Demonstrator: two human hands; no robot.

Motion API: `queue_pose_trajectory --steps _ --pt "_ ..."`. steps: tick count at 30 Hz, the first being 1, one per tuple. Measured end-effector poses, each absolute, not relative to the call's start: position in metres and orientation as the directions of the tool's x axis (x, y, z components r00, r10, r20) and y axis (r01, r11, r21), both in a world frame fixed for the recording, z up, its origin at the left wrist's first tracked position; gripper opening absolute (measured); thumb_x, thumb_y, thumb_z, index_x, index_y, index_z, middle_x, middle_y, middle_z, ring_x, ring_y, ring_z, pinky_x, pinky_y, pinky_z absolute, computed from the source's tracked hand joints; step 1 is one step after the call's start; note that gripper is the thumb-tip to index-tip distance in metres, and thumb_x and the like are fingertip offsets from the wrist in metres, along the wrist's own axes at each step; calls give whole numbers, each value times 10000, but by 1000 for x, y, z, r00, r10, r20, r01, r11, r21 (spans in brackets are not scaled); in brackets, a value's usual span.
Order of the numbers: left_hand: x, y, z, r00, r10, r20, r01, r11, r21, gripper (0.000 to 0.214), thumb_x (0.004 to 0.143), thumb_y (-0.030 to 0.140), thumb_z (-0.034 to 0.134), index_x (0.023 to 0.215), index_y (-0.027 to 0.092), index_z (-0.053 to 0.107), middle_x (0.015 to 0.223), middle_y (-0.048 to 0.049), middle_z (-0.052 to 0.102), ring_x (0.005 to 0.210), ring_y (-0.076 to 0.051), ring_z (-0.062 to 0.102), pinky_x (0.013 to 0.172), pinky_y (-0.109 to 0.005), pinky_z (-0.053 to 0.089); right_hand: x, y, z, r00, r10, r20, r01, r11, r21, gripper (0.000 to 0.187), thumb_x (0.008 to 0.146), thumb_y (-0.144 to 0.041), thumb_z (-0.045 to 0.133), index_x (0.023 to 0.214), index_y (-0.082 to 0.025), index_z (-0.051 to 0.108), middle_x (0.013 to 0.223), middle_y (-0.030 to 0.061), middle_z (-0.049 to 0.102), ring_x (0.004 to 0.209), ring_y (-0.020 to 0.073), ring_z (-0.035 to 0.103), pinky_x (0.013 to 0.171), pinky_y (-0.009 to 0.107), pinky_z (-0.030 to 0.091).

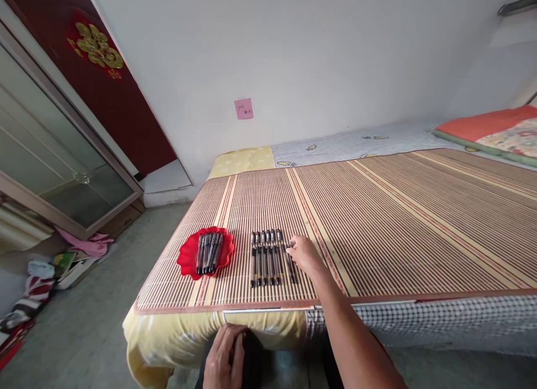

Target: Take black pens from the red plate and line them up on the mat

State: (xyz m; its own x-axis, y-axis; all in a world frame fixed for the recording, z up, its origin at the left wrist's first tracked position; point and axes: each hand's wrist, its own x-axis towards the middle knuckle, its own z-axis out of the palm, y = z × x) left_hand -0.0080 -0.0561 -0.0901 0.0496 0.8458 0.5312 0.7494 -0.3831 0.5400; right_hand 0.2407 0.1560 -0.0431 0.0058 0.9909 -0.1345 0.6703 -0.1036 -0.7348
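My right fingers (pixel 295 246) are pinching a pen (pixel 291 270) near its top, left hand (pixel 224 358) loosely curled below. The pen row (pixel 264 261) sits just left of that grip, so a sloppy sideways nudge could skew it.

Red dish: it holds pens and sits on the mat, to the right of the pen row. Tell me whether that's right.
Not quite: the head view shows the red dish to the left of the pen row. It does hold pens and sit on the mat.
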Motion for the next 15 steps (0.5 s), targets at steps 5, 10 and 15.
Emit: queue_pose_trajectory --steps 5,10,15 --pt "18 -46 -75 270 784 558 773 -523 360 293 965 161 508 1209 218 658 1106 -102 761 1039 -236 733 889 -360 626 240 158 -51 -14 991 -134 655 -93 -750 23 880 -144 646 889 -166 649 833 49 731 692 147 703 561 209 465" --pt "69 -19 -61 541 765 349 752 -626 208 575 913 213 619 1472 203 485 1485 -121 588 1417 -304 495 1105 -504 508 240 162 -61 -5 991 -133 650 -98 -754 60 867 -125 644 910 -166 652 861 48 732 702 140 707 576 200 472" --pt "100 9 -65 507 822 258 809 -557 185 710 933 369 643 1559 204 352 1568 -95 501 1504 -308 364 1185 -575 396 240 163 -61 -11 994 -109 661 -75 -747 76 867 -110 638 910 -163 670 848 51 740 702 145 713 600 207 485"
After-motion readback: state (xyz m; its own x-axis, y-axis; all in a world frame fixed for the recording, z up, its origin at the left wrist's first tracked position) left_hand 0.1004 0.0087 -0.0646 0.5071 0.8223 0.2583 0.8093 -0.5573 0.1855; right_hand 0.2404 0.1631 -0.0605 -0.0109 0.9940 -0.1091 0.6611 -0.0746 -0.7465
